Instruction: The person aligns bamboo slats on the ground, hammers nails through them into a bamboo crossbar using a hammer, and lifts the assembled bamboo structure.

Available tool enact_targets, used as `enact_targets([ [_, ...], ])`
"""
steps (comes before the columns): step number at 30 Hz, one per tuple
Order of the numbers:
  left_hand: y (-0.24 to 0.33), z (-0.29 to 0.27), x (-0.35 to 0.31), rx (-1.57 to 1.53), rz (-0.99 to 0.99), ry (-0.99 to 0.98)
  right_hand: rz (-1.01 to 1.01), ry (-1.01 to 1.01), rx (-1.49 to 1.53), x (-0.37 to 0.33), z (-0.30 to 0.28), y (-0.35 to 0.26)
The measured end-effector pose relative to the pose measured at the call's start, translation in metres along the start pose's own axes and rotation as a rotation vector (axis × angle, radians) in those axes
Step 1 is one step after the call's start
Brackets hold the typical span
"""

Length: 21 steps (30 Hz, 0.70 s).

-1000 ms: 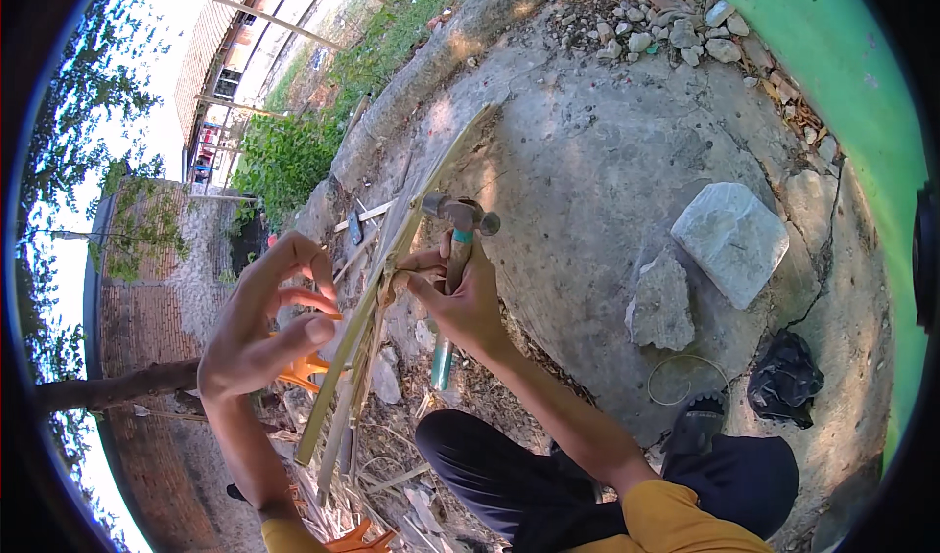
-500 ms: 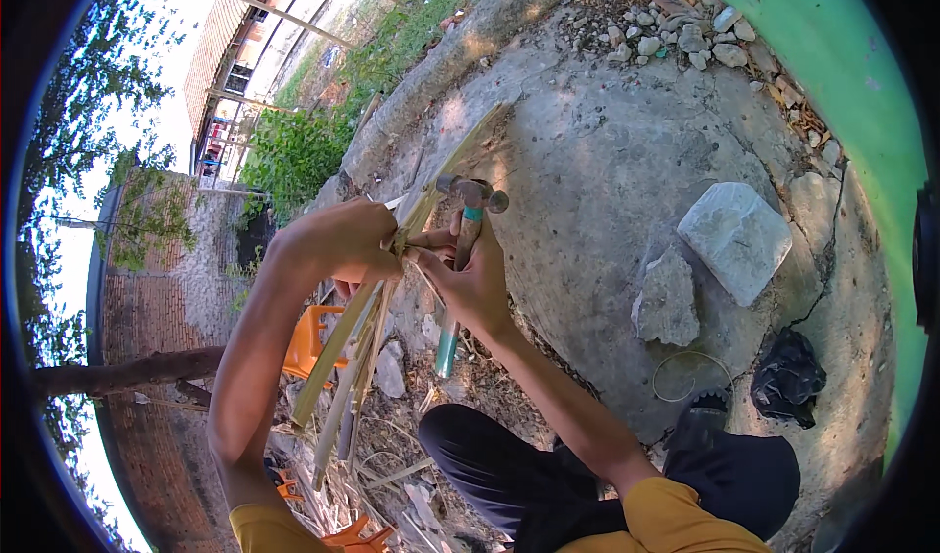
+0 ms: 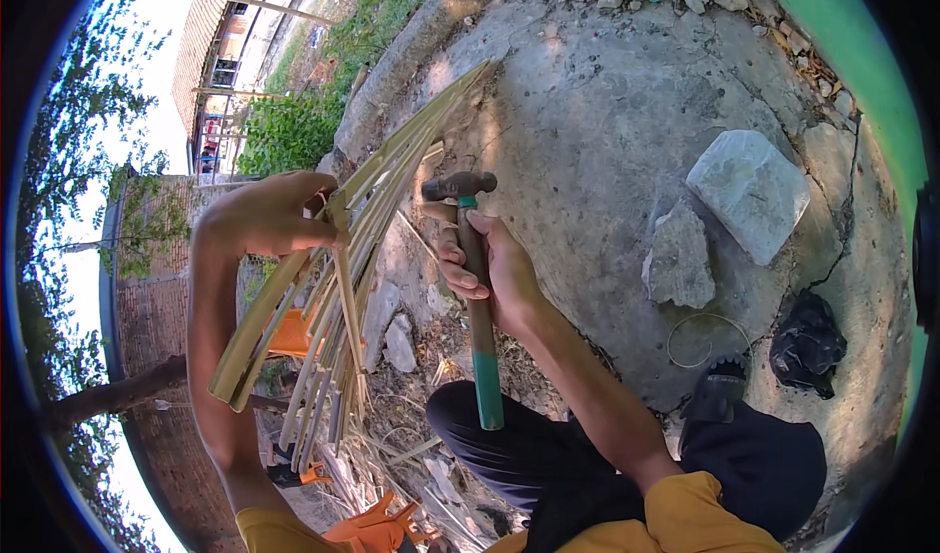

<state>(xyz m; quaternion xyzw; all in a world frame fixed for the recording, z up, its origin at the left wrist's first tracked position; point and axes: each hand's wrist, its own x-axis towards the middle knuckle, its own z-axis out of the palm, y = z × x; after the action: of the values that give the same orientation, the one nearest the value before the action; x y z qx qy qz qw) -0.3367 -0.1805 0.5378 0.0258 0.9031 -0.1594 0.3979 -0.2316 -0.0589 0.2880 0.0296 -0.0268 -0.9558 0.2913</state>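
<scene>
My left hand (image 3: 274, 215) is closed around a fanned bundle of split bamboo strips (image 3: 390, 179), gripping it near its middle. The strips rise to a narrow tip at the upper right and splay apart below the hand. In my right hand (image 3: 504, 274) is a ball-peen hammer (image 3: 484, 357), its head up and the teal end of the wooden handle pointing down. The fingers wrap the handle just below the head. The hammer stands to the right of the bundle, apart from my left hand.
A pale stone block (image 3: 749, 197) and a rougher grey stone (image 3: 680, 257) lie on the concrete. Near my foot are a wire-like loop (image 3: 701, 365) and a black plastic bag (image 3: 808, 342). Orange plastic items (image 3: 377, 528) and loose strips lie at lower left.
My hands have moved apart: the left leftward with the bamboo strips, which now spread wider; the right clear of the bundle, now with its fingers around the hammer handle. The view has shifted slightly.
</scene>
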Motion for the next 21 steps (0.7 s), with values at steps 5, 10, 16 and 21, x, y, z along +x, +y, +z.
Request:
enact_targets([
  [5, -0.006, 0.004, 0.004, 0.016, -0.015, -0.061, 0.137, -0.123, 0.005, 0.010, -0.005, -0.003],
  [10, 0.000, 0.003, 0.003, 0.010, -0.028, -0.089, 0.117, -0.033, -0.076, 0.020, 0.002, -0.004],
  [16, 0.006, 0.000, 0.003, 0.046, -0.044, -0.119, 0.144, -0.142, -0.176, 0.022, 0.009, -0.013],
  [21, 0.004, 0.001, 0.006, 0.059, -0.026, -0.094, -0.021, 0.020, -0.067, 0.024, 0.023, 0.000],
])
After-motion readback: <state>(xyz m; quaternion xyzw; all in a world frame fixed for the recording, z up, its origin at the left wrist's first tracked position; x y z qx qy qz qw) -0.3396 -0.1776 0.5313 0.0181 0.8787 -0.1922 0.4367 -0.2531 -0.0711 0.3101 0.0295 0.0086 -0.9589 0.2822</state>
